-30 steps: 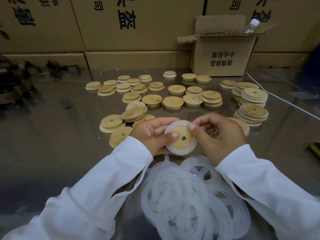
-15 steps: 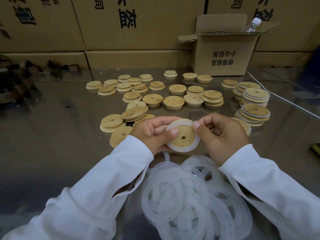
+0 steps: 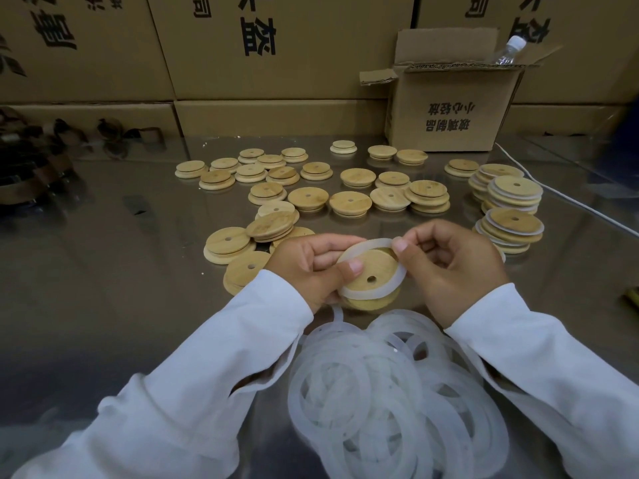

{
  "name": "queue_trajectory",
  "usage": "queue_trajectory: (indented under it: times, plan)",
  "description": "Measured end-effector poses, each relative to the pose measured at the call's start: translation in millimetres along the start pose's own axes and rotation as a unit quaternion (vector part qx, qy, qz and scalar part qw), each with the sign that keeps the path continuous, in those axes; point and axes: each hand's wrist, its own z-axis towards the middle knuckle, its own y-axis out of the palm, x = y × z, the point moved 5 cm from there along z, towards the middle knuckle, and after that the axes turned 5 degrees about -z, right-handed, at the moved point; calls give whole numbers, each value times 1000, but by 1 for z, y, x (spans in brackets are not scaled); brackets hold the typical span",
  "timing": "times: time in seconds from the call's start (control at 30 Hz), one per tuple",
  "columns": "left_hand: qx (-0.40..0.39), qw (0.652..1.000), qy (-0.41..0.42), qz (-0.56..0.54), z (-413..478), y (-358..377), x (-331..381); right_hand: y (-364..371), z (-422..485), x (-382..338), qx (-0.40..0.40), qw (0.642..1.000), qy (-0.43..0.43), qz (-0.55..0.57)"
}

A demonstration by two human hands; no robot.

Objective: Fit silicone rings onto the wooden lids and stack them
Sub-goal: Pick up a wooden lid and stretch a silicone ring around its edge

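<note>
Step in hand: fitting a ring to a lid. The left hand point(image 3: 311, 267) grips a round pale-wood lid with a centre hole point(image 3: 371, 271), thumb pressed on its upper face and fingers curled beneath, holding it above the reflective grey counter point(image 3: 103, 271). The right hand point(image 3: 449, 267) pinches a translucent white silicone ring point(image 3: 397, 280) at the lid's far rim. The ring lies round the lid on the near and right sides; its far arc stands proud of the wood, so seating appears incomplete.

Next move, as judged: stretch the far arc over the edge and press it down all round, then carry the lid to the stacks of ringed wooden lids point(image 3: 511, 216) just beyond the right hand. Bare wooden lids point(image 3: 311, 198) spread across the counter and a heap of loose white silicone rings point(image 3: 380, 392) near the person indicate much work outstanding.
</note>
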Motion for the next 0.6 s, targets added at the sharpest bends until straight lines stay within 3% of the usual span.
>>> queue_trajectory:
  times: [0.6]
  plan:
    - [47,998,23,46,-1,-3,8,2,1,-2,-25,1000,2,-2]
